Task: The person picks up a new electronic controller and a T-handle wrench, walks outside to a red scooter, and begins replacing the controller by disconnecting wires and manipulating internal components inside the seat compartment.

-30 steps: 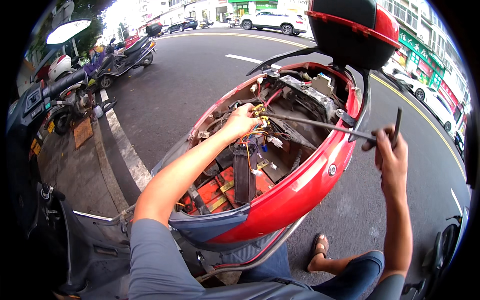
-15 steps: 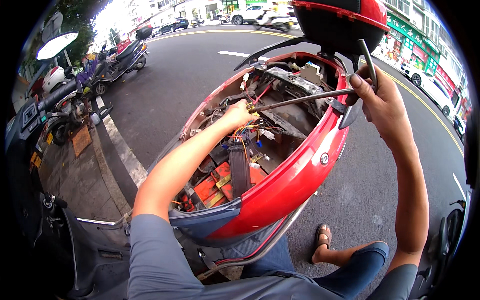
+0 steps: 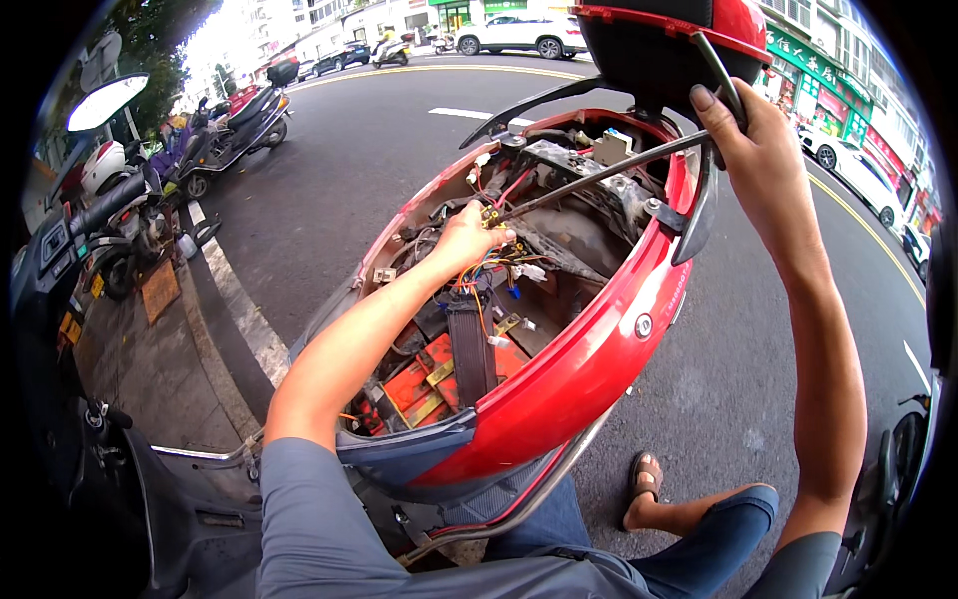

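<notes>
Metal, stiff and long, the rod (image 3: 599, 172) is gripped at its handle end by the closed right hand (image 3: 763, 165); thin, fragile wires (image 3: 489, 262) are pinched by the left hand (image 3: 467, 240).

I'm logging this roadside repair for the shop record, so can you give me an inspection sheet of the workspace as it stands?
Surface: grey asphalt road with a paved kerb strip on the left.
Job's things: red scooter with its seat lifted and the under-seat bay open; red battery blocks low in the bay; a long dark rod crossing the bay.
Clutter: nothing seen.
Hands: left hand in the bay at the wiring, by the rod's end; right hand gripping the rod's upper end by the raised seat.
Cables: coloured wire bundle loose under the left hand.
Surroundings: parked scooters at the kerb, cars and shopfronts beyond.
</notes>
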Demonstrator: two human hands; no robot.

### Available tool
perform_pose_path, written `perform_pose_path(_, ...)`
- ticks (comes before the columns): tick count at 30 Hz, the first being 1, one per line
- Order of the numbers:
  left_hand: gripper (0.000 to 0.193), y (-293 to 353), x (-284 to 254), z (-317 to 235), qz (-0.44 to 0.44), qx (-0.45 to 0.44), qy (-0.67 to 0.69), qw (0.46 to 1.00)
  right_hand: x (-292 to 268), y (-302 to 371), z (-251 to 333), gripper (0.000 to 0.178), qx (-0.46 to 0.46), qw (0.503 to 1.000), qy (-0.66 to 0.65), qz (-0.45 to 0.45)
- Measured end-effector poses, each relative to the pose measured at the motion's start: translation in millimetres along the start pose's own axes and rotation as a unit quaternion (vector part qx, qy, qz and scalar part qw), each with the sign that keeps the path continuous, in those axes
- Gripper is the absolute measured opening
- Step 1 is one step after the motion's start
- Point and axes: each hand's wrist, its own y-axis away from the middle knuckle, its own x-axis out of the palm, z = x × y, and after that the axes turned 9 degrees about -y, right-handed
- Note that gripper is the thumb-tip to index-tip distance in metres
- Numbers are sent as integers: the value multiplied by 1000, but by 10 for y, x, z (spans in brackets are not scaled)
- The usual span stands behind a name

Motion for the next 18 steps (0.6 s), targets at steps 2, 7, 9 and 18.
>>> perform_pose_path(2, 53, -75, 4, 71, 40, 5, 21, 999, 48, 1, -49, 34, -54, 997, -5, -46)
perform_pose_path(7, 52, -115, 33, 46, 67, 21, 8, 997, 117, -70, 5, 24, -325, 936, 52, -123)
perform_pose_path(9, 52, -97, -4, 34, 101, 30, 98, 990, 251, -276, -21, 21, -415, 889, 10, -192)
perform_pose_path(18, 58, -117, 114, 259, 86, 39, 112, 989, 962, -391, 232, 50, -15, 605, -788, 108)
